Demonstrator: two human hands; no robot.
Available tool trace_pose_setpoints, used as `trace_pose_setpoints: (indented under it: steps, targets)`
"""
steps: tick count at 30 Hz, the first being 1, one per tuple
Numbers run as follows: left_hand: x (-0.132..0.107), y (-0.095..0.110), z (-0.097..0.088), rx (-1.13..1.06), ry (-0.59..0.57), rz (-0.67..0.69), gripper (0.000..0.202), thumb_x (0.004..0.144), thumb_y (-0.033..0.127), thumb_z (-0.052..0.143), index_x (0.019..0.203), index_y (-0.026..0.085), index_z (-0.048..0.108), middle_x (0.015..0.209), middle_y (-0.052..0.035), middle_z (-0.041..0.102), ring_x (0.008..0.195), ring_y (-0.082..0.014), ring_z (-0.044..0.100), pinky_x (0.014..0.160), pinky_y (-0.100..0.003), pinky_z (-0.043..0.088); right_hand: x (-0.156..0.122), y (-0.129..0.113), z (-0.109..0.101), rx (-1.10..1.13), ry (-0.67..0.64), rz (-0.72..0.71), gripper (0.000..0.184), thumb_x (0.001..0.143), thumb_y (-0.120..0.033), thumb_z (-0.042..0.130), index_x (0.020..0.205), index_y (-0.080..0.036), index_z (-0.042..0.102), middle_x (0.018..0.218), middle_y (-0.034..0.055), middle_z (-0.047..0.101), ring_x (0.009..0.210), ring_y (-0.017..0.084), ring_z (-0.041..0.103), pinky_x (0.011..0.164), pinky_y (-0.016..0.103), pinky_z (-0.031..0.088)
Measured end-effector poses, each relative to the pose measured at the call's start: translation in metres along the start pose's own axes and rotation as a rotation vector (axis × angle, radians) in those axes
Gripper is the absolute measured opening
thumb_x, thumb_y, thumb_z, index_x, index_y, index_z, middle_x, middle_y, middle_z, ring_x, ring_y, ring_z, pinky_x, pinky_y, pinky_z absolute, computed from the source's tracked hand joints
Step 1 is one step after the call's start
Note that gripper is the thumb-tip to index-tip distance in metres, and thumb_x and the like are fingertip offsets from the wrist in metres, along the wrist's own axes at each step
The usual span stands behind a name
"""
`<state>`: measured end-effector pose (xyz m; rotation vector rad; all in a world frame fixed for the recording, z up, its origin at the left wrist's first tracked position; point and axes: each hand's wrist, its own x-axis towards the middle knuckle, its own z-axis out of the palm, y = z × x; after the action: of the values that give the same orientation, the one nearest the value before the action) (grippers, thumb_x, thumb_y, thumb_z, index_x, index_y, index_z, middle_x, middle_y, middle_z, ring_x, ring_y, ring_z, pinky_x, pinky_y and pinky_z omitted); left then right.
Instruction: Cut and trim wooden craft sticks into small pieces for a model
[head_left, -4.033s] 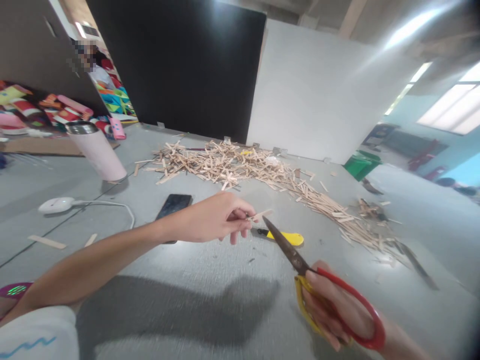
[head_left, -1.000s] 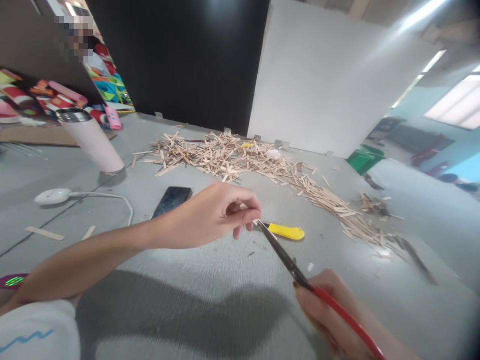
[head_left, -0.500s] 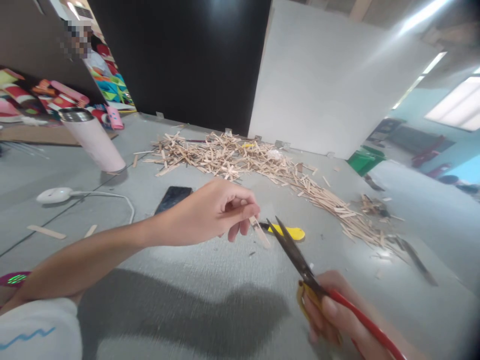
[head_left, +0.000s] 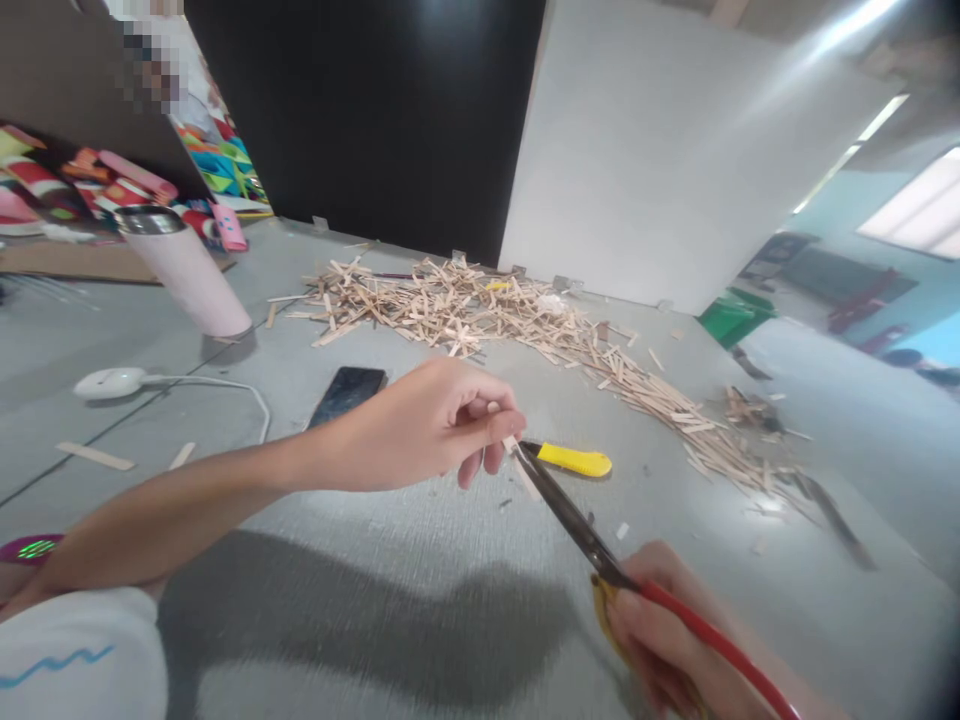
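Between the thumb and fingers of my left hand [head_left: 469,425] is a thin wooden stick [head_left: 525,474], its free end pointing down to the right. My right hand [head_left: 667,630] grips scissors [head_left: 574,515] by their handles, one red and one yellowish. The blades lie close together along the stick, their tips by my left fingertips. Whether they cut into the wood I cannot tell. A yellow utility knife [head_left: 576,460] lies on the table just behind the blades. Under my left wrist a dark phone [head_left: 349,390] is partly hidden.
A heap of wooden sticks [head_left: 450,310] spreads along the back of the grey table [head_left: 360,620], trailing right. To the left stand a pink bottle [head_left: 191,280] and a white corded device [head_left: 112,382]. Black [head_left: 375,120] and white panels [head_left: 645,150] rise behind.
My right hand has brought the scissors left to the stick, and the blades have closed from apart to nearly together. My left hand has barely moved.
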<state>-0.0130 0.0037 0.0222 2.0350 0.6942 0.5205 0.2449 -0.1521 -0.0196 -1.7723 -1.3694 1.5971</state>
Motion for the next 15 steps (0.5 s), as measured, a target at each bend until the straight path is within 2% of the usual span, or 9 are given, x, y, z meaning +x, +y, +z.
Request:
trace_pose_setpoints:
  steps: [4, 15]
  targets:
    - [0.0004, 0.0015, 0.0002, -0.015, 0.007, -0.005, 0.032, 0.106, 0.029, 0.058, 0.079, 0.014, 0.069, 0.069, -0.0014, 0.074, 0.051, -0.007, 0.066, 0.046, -0.013, 0.046, -0.0014, -0.0057, 0.0049, 0.031, 0.07, 0.022, 0.049, 0.089, -0.068, 0.064, 0.076, -0.024, 0.048, 0.055, -0.0076, 0.049, 0.048, 0.009, 0.038, 0.05, 0.023, 0.039]
    - [0.0, 0.0001, 0.0018, -0.03, -0.002, -0.02, 0.028, 0.104, 0.027, 0.062, 0.08, 0.015, 0.07, 0.068, -0.0018, 0.075, 0.051, -0.0079, 0.067, 0.046, -0.014, 0.046, 0.0028, 0.0021, -0.0022, -0.115, 0.046, 0.064, 0.047, 0.096, -0.068, 0.057, 0.08, -0.024, 0.049, 0.055, -0.0075, 0.048, 0.051, 0.011, 0.044, 0.052, 0.024, 0.041]
